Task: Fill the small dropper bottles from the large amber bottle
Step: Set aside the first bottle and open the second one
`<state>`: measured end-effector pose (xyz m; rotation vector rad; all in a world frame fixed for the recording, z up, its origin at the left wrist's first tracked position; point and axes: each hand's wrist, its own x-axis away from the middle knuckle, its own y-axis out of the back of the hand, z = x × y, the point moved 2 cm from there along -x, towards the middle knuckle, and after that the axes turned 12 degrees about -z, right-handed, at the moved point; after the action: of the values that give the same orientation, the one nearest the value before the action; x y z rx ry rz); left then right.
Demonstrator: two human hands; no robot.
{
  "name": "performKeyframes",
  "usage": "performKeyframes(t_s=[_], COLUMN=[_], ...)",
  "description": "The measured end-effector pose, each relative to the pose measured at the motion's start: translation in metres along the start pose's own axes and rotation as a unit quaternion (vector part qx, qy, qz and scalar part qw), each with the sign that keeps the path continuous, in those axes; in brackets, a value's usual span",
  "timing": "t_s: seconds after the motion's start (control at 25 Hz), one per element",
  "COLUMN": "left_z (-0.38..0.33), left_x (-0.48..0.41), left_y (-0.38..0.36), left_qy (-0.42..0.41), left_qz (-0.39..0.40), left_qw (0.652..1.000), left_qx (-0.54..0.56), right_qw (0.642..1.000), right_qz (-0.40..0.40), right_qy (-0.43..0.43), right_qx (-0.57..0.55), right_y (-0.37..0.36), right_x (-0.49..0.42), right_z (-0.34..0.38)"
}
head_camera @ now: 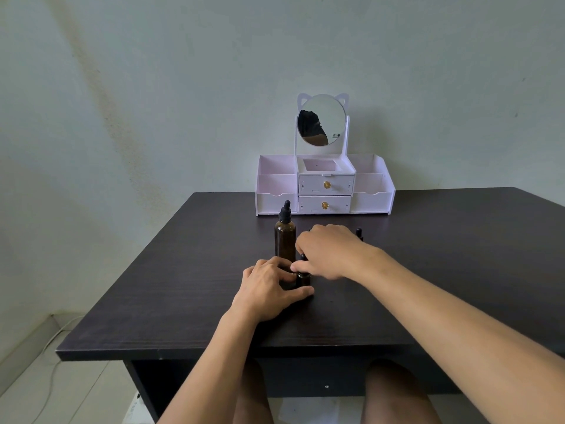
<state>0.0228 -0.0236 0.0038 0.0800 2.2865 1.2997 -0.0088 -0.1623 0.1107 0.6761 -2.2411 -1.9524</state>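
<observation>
Nearest, both forearms reach over the front edge of the dark table (183, 301), and the hands meet over one small dropper bottle (303, 279) that stands upright on the tabletop. The left hand (269, 286) wraps round its base, thumb lying along the table in front of it. The right hand (330, 252) comes over from above and pinches the black cap (302, 257) between thumb and fingertips. The step looks like unscrewing that cap, though the fingers hide the thread, so I cannot tell how loose it is.

To do it well, the left hand should keep the bottle pressed down and vertical while only the right hand turns. When the cap frees, lift straight up so the glass pipette clears the neck without scraping.

The large amber bottle (285, 240) stands just behind the left hand's fingers, capped and close enough for a knuckle to tip, so the turning wrist should stay low and to the right. A second small bottle (359, 234) peeks out behind the right hand. A white organiser (324, 203) with a mirror sits at the table's far edge.
</observation>
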Motion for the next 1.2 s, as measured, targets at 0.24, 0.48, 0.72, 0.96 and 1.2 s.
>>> performKeyframes(t_s=[0.24,0.48,0.72,0.96,1.2], left_z=[0.0,-0.002,-0.002,-0.004,-0.002], left_x=[0.0,0.001,0.002,0.002,0.003], left_y=[0.001,0.003,0.003,0.005,0.004], left_qy=[-0.004,0.002,0.002,0.007,-0.002], left_qz=[-0.005,-0.017,-0.015,-0.012,-0.019], left_qw=[1.0,1.0,1.0,1.0,1.0], left_qx=[0.002,0.003,-0.001,-0.005,0.002], right_qw=[0.999,0.987,0.994,0.981,0.984], right_qz=[0.031,0.087,-0.003,0.009,0.024], right_qy=[0.021,-0.01,-0.054,-0.064,-0.077], right_qx=[-0.022,-0.133,-0.096,-0.181,-0.161], right_y=[0.004,0.008,0.0,0.016,0.008], right_x=[-0.004,0.009,0.009,0.01,0.014], right_z=[-0.002,-0.011,-0.008,-0.003,-0.016])
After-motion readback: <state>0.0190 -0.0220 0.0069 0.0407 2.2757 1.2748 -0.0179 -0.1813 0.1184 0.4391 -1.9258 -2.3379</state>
